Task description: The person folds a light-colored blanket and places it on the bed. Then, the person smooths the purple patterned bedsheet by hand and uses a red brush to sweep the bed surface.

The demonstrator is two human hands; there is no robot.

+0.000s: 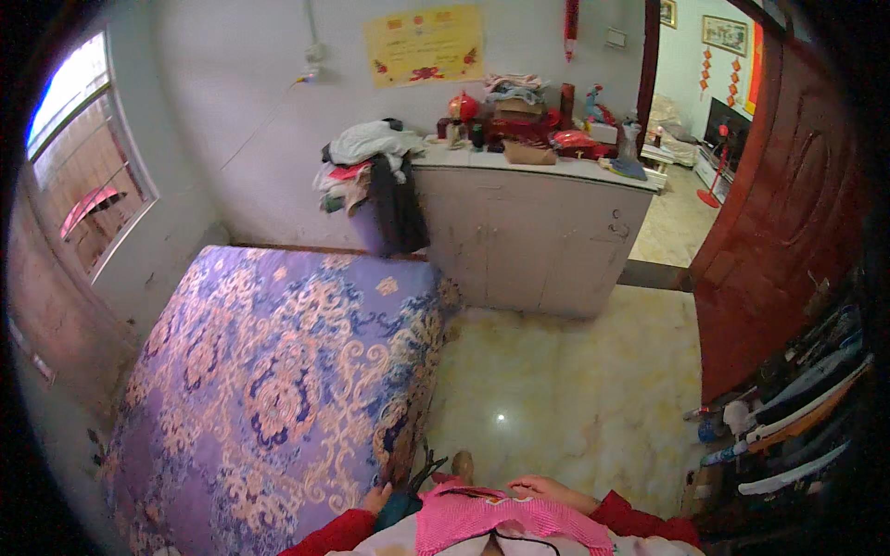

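Observation:
My left hand [377,497] is low in the view, by the side edge of a bed with a purple, floral-patterned bedsheet [278,389]. Beside that hand is a dark teal item [401,506], and a black branching object [425,469] sticks up near it. Whether the fingers grip anything is too unclear to tell. In front of my body, my right hand [542,488] is at the top edge of a pink textured garment or apron [480,511]. Its fingers point left, and their grip is partly hidden. Red sleeves [629,516] cover both forearms.
A pale cabinet [514,243] bearing boxes and folded cloth stands against the far wall. Clothes [375,156] are heaped over a purple bin [366,226]. On the right are an open red-brown door [758,208] and garments on hangers [799,431]. Glossy tiles [556,389] floor the room.

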